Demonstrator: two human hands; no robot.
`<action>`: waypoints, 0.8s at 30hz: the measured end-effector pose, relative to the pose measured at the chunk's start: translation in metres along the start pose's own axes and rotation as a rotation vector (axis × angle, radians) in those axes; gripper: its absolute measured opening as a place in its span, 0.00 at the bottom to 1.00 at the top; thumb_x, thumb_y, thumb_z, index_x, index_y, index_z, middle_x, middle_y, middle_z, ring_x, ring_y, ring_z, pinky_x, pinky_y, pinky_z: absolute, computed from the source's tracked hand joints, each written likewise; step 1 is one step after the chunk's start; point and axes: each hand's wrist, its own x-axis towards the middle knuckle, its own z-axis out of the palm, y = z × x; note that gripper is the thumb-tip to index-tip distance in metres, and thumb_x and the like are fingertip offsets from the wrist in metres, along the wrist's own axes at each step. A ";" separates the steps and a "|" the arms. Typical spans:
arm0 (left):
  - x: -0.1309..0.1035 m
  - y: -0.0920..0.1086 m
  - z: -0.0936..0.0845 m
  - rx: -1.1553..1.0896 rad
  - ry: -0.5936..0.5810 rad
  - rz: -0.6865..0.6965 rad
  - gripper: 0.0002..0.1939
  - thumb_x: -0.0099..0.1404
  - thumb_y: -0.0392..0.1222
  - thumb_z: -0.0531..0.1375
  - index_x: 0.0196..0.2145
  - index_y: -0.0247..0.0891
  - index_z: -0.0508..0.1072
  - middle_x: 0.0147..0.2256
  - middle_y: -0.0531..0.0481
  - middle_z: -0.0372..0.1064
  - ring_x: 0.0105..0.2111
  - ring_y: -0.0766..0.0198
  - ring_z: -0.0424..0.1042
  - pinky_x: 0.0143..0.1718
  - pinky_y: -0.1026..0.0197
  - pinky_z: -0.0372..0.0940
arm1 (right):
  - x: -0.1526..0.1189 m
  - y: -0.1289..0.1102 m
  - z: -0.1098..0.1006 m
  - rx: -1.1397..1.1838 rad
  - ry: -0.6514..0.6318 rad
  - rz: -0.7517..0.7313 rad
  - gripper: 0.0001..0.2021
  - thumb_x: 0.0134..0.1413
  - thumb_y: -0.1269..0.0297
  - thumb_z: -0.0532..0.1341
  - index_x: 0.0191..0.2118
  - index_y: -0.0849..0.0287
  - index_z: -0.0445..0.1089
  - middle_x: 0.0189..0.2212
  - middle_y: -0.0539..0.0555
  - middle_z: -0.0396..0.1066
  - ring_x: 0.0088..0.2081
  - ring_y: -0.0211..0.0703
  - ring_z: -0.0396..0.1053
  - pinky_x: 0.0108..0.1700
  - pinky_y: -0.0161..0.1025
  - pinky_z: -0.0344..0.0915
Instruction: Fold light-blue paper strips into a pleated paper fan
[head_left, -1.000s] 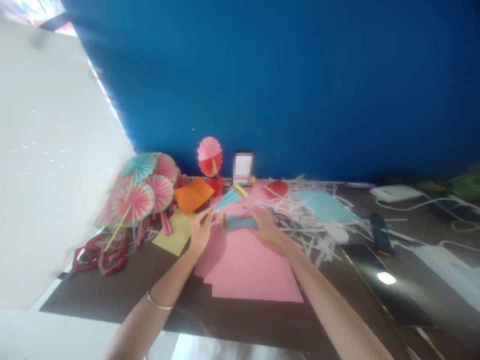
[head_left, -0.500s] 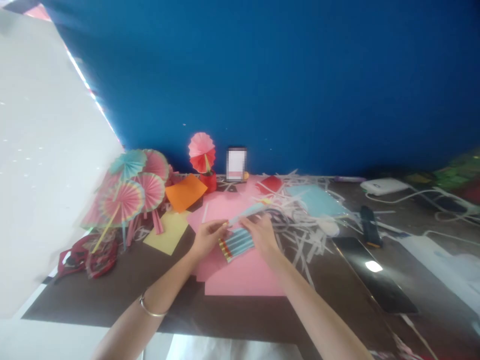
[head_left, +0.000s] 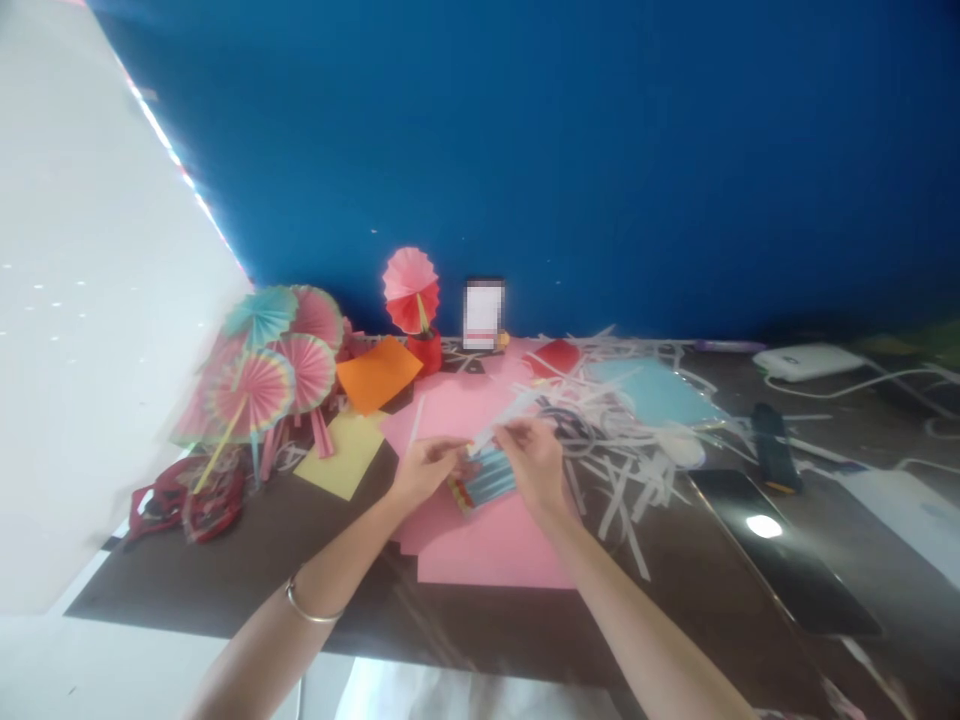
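Observation:
A pleated blue paper (head_left: 493, 480) with a multicoloured edge is between my hands, over a stack of pink sheets (head_left: 495, 555). My left hand (head_left: 429, 472) pinches it near its upper left end, fingertips closed. Close beside it, my right hand (head_left: 532, 462) has thumb and fingers closed at the paper's upper edge. A pale narrow strip (head_left: 514, 412) slants up and right from the fingertips; I cannot tell whether it is part of the pleated paper. The fingers hide some of the folds.
Folded paper fans (head_left: 251, 395) and red-handled scissors (head_left: 214, 505) are at left, near yellow paper (head_left: 345, 455) and orange paper (head_left: 379, 375). Loose white strips (head_left: 615, 480) spread at right, beside a phone (head_left: 795, 570). A red pot (head_left: 425, 353) stands behind.
The view has shifted slightly, moving most things in the picture a little. Both hands stay closed at the pleated paper, and the right fingers are drawn in more closely.

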 end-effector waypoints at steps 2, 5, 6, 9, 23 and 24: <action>0.000 0.000 0.001 0.008 -0.008 -0.027 0.18 0.46 0.48 0.66 0.31 0.32 0.73 0.28 0.44 0.75 0.26 0.59 0.75 0.28 0.59 0.70 | -0.001 -0.002 0.000 -0.034 -0.015 -0.044 0.12 0.42 0.58 0.65 0.29 0.60 0.65 0.23 0.49 0.69 0.25 0.40 0.70 0.30 0.39 0.68; 0.001 0.000 0.001 0.026 -0.015 -0.026 0.19 0.47 0.49 0.66 0.31 0.32 0.71 0.28 0.43 0.75 0.26 0.59 0.75 0.28 0.59 0.70 | -0.004 -0.006 -0.001 -0.139 -0.067 -0.164 0.09 0.48 0.59 0.61 0.32 0.59 0.67 0.26 0.52 0.71 0.29 0.43 0.71 0.33 0.41 0.69; 0.001 0.000 0.000 0.029 -0.011 -0.007 0.20 0.47 0.50 0.66 0.32 0.32 0.71 0.28 0.43 0.75 0.26 0.59 0.75 0.29 0.58 0.70 | -0.006 -0.008 -0.002 -0.204 -0.086 -0.240 0.08 0.49 0.60 0.60 0.32 0.59 0.68 0.30 0.54 0.72 0.33 0.44 0.72 0.36 0.43 0.69; 0.000 -0.001 -0.002 0.058 -0.001 0.072 0.20 0.50 0.52 0.64 0.35 0.33 0.70 0.27 0.46 0.74 0.28 0.59 0.75 0.32 0.59 0.70 | -0.014 -0.010 -0.003 -0.437 -0.142 -0.520 0.06 0.52 0.63 0.59 0.34 0.58 0.71 0.41 0.58 0.71 0.45 0.48 0.68 0.47 0.46 0.65; -0.014 0.003 0.001 0.523 0.023 0.370 0.13 0.59 0.51 0.56 0.36 0.38 0.66 0.30 0.48 0.75 0.31 0.60 0.74 0.29 0.64 0.65 | -0.026 -0.009 0.000 -0.570 -0.272 -0.641 0.12 0.57 0.67 0.53 0.41 0.54 0.73 0.39 0.55 0.74 0.41 0.46 0.71 0.48 0.47 0.67; -0.015 0.003 0.002 0.540 0.031 0.369 0.13 0.59 0.51 0.57 0.36 0.39 0.66 0.29 0.48 0.75 0.30 0.60 0.74 0.27 0.64 0.64 | -0.026 -0.009 0.000 -0.562 -0.266 -0.630 0.12 0.57 0.67 0.53 0.41 0.53 0.73 0.39 0.54 0.74 0.41 0.46 0.72 0.47 0.47 0.67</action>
